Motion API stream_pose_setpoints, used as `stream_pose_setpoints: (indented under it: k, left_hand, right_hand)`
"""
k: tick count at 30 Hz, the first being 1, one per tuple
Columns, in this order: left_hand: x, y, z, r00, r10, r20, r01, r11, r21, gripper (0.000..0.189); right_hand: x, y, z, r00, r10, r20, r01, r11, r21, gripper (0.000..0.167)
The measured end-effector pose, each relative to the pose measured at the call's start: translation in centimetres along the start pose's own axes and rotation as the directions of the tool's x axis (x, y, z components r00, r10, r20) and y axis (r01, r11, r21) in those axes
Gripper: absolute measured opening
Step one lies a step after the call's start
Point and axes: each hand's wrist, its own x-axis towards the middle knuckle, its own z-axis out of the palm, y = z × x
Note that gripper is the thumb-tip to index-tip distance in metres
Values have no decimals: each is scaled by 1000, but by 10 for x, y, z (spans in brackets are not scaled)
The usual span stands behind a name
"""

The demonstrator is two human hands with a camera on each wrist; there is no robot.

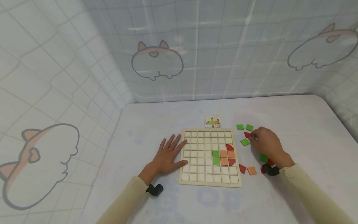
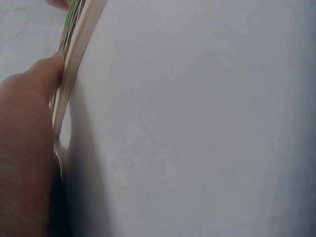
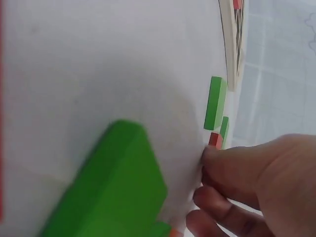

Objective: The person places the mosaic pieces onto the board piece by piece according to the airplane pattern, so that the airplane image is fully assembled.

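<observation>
My left hand (image 1: 167, 157) lies with fingers spread at the left edge of a wooden grid board (image 1: 195, 182); its thumb and forefinger touch the rim. In the left wrist view the thumb (image 2: 52, 71) is against the board's side. On the board's right part sit green squares (image 1: 216, 157), orange squares (image 1: 224, 157) and red quarter-round tiles (image 1: 229, 147). Right of the board, my right hand (image 1: 267, 143) pinches a red quarter-round tile (image 1: 247, 135) at the table. In the right wrist view, that red tile (image 3: 215, 139) shows at the thumb tip, partly hidden.
Above the board lies a small pattern card (image 1: 212, 121). Loose green tiles (image 1: 245, 142) surround the right fingertips. Nearer the front are a red tile (image 1: 242, 169), an orange tile (image 1: 252, 170) and a green tile (image 1: 263, 158) by the right wrist. A patterned curtain (image 1: 218, 62) stands behind.
</observation>
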Motion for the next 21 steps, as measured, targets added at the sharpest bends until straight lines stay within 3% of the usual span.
stream_pose_setpoints:
  k: [4,12,21]
  left_hand:
    - [0,0,1,1000,-4,0,4,1000,18,84]
    - [0,-1,1,1000,-11,10,11,1000,14,83]
    - [1,-1,1,1000,-1,0,1,1000,10,83]
  right_hand:
    - [2,-3,-4,999,34,30,-35,999,25,24]
    - [7,-9,-5,999,27,19,-28,999,46,28]
    - [16,-14,-3,998,13,60,-20,992,123,16]
